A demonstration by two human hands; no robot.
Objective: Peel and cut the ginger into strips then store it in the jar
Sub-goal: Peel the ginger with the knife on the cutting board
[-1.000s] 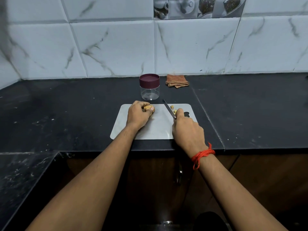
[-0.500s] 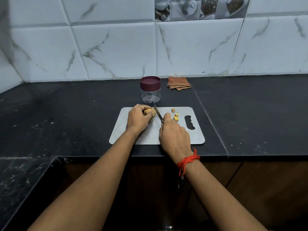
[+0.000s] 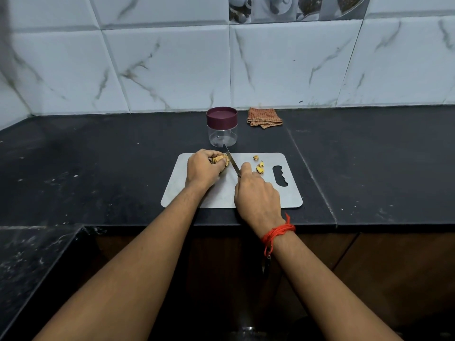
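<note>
On the grey cutting board [image 3: 221, 195], my left hand [image 3: 203, 168] presses a knobbly piece of ginger [image 3: 220, 159] down near the board's far left corner. My right hand [image 3: 257, 193] grips a knife [image 3: 232, 160] whose blade points away and rests against the ginger's right side. A few small ginger bits [image 3: 259, 167] lie on the board to the right of the blade. The clear jar [image 3: 222, 126] with its maroon lid on stands just behind the board.
A folded orange checked cloth [image 3: 264, 117] lies by the tiled wall, right of the jar. The dark counter [image 3: 98, 168] spreads left and right, its front edge just below the board. The board's handle slot [image 3: 280, 175] is at its right end.
My right hand has carried the knife leftward from the board's right side until the blade meets the ginger. The left hand has stayed on the ginger.
</note>
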